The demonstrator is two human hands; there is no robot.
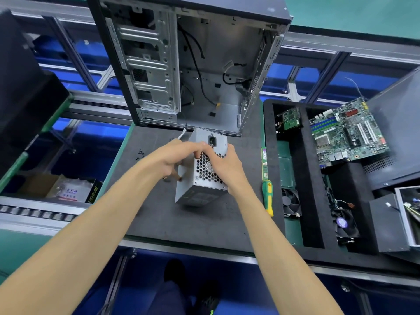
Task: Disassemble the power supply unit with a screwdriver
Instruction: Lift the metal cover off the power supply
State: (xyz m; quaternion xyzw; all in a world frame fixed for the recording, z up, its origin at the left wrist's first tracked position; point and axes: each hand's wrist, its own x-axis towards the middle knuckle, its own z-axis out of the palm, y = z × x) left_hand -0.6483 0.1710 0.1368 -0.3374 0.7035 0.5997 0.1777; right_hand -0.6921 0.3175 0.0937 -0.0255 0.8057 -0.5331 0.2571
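here the power supply unit (202, 171) sits between left hand (176, 156) and right hand (223, 165).

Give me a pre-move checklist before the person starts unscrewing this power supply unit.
1. Power supply unit out of the computer case and on the mat: ok.
2. Unit steadied, left hand and right hand both gripping it: ok.
3. Screwdriver in hand: not ok, it lies on the mat right of the unit.
4. A hand free to take it: not ok.
5. Screws left on the unit: cannot tell.
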